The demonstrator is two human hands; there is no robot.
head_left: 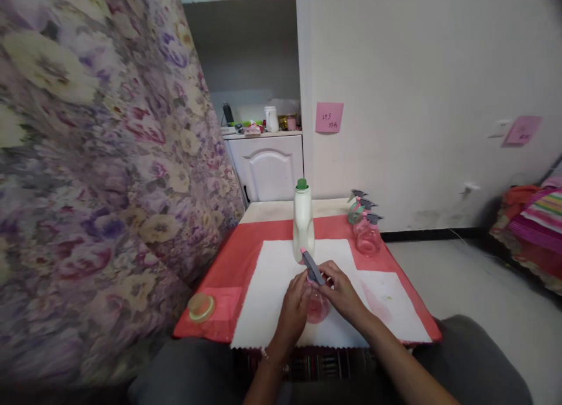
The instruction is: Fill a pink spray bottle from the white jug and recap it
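Note:
A clear pink spray bottle (318, 311) with a grey trigger head (312, 268) stands upright on a white cloth (263, 302), near the table's front edge. My left hand (293, 304) closes round its neck from the left. From the right, my right hand (341, 289) grips the spray head, its fingers at the collar; its fingertips are partly hidden behind the head. Just behind the spray bottle is a tall pale green jug (302, 218) with a green stopper-like piece (302, 184) in its mouth.
Several more spray bottles (367, 241) line the table's right rear edge. A round yellowish cap or cup (201, 307) sits at the left front corner. A stained white cloth (390, 302) lies at right. A floral curtain (132, 218) hangs along the left; a white cabinet (270, 165) stands behind.

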